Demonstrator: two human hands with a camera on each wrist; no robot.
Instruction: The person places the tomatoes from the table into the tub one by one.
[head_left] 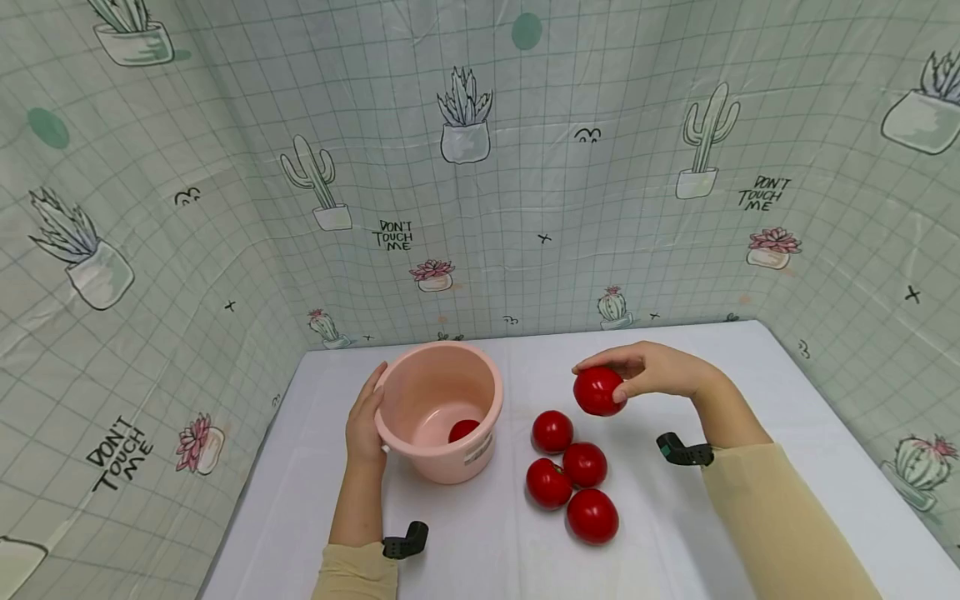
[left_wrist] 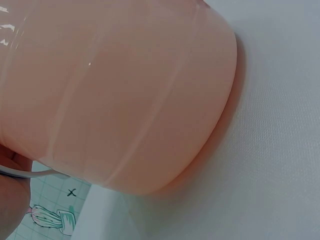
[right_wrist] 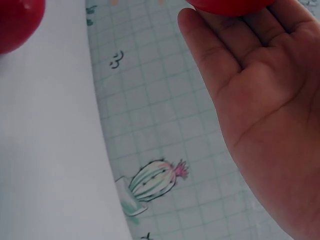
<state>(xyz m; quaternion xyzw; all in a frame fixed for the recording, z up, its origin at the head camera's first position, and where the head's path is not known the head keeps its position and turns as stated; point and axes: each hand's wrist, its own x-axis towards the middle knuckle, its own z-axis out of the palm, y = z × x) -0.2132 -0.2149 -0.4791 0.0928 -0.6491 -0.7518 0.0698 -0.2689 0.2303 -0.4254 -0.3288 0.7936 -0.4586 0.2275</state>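
Note:
My right hand (head_left: 660, 371) pinches a glossy red tomato (head_left: 597, 392) between thumb and fingers, above the table. In the right wrist view, just the lower edge of this tomato (right_wrist: 232, 6) shows at the fingertips. My left hand (head_left: 366, 421) rests along the left side of a pink plastic bucket (head_left: 450, 467), with fingers reaching up to its rim. One red tomato (head_left: 463, 430) lies inside at the bottom, partly hidden by the near wall. The left wrist view is mostly filled by the bucket's outer wall (left_wrist: 115, 90), with a thin pale handle (left_wrist: 32, 173) beside the hand.
Several more tomatoes (head_left: 592, 516) sit grouped on the white table (head_left: 457, 558), right of the bucket. Behind and at both sides hangs a grid-patterned cloth (head_left: 517, 200) printed with potted cacti. Each wrist bears a black camera mount (head_left: 684, 450).

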